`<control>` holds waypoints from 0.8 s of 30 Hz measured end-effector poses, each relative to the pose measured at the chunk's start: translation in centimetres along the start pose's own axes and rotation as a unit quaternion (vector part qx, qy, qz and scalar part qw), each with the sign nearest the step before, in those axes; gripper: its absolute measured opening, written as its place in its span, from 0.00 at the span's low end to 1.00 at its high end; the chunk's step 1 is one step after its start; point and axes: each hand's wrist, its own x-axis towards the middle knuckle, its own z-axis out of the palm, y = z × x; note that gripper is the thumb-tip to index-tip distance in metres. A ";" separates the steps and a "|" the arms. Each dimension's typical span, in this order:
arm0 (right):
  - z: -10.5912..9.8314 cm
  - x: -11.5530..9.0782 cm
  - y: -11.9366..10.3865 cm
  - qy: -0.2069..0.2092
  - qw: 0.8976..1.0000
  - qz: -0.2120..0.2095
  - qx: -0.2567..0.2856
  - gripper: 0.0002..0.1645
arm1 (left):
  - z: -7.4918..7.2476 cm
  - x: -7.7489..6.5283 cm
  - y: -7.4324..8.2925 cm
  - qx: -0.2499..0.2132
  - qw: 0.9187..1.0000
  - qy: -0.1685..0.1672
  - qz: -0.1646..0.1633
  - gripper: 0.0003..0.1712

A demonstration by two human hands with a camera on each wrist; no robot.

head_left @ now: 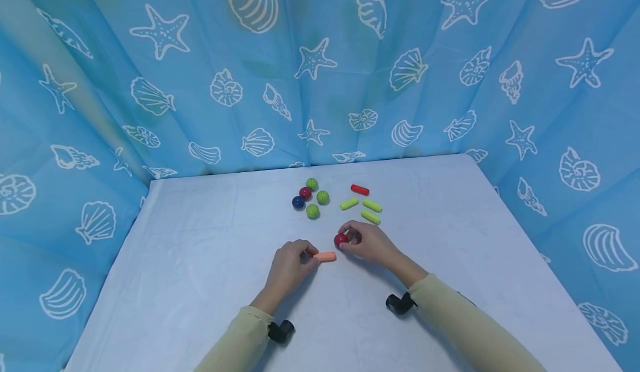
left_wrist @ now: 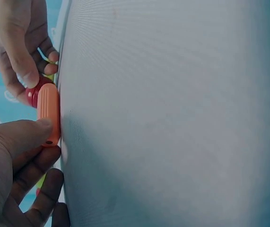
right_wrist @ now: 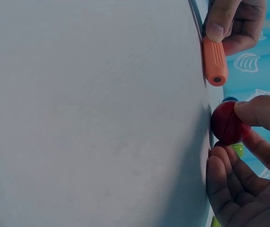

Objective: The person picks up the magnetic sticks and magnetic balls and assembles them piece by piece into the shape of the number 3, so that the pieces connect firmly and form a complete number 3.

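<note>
Near the middle of the white table, my left hand [head_left: 290, 264] pinches one end of a short orange ridged cylinder [head_left: 327, 256] between thumb and fingers. The left wrist view shows its lengthwise grooves and a small dark hole in the end of the cylinder [left_wrist: 48, 113]. Just beyond and to the right, my right hand [head_left: 370, 243] holds a glossy red ball [head_left: 340, 241] with thumb and fingertips. In the right wrist view a thin seam line runs across the ball [right_wrist: 227, 123]. Both pieces are at or close over the tabletop, the ball slightly farther back.
Behind the hands lies a cluster of balls: three green [head_left: 313, 211], one dark red [head_left: 305, 193] and one blue [head_left: 298, 202]. Right of it are a red cylinder [head_left: 360, 190] and three yellow-green cylinders [head_left: 370, 216]. A blue shell-print curtain [head_left: 280, 133] borders the white table [head_left: 200, 283].
</note>
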 end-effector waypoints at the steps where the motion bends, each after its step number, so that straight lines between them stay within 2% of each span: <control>1: 0.0 -0.1 0.0 -0.001 1.000 -0.002 0.001 0.19 | 0.0 0.0 0.0 0.000 1.000 -0.001 -0.001 0.08; 13: 0.0 -1.2 -0.1 -0.008 1.000 -0.002 0.012 0.19 | -0.1 0.1 0.0 -0.006 1.000 0.001 0.000 0.08; 24: 0.1 -2.0 -0.5 -0.016 0.999 0.000 0.031 0.19 | -0.6 -0.2 0.0 -0.002 1.000 0.022 0.012 0.07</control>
